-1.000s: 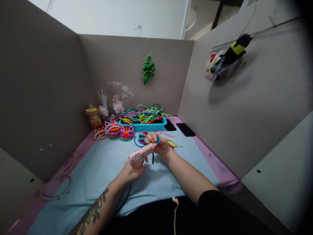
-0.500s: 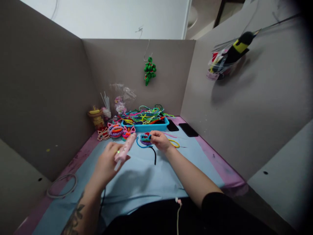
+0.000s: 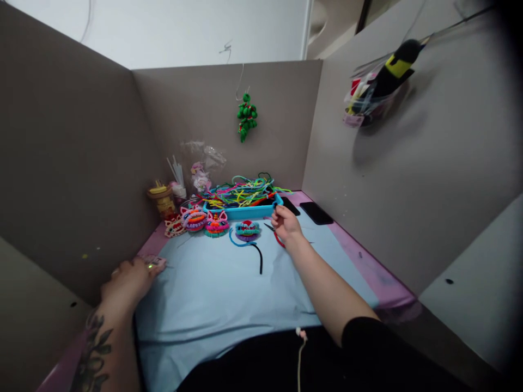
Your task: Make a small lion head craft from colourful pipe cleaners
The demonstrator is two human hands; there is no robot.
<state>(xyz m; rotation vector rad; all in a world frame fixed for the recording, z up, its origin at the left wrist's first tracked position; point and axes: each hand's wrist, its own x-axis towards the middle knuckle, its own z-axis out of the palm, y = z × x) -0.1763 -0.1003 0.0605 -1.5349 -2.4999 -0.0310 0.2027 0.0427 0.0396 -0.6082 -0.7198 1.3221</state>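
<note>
My left hand (image 3: 126,280) rests at the table's left edge, fingers curled over a pink glue gun (image 3: 157,263) that lies on the pink border. My right hand (image 3: 286,222) is farther back, just in front of the blue tray (image 3: 241,212). Its fingers are closed on red-handled scissors (image 3: 278,238), whose blades point left. A small blue and purple pipe-cleaner figure (image 3: 247,230) lies on the light blue mat (image 3: 229,288) left of that hand. A blue loop and a black pipe cleaner (image 3: 260,262) trail from the figure.
The blue tray holds several coloured pipe cleaners. Finished figures (image 3: 195,219) sit left of it, beside a yellow pot (image 3: 162,198). Two dark phones (image 3: 316,213) lie at the back right. Grey partition walls enclose the desk; a green ornament (image 3: 247,117) hangs at the back.
My left hand has carried the glue gun from the middle down to the left edge. My right hand has let go of the figure and moved right onto the scissors.
</note>
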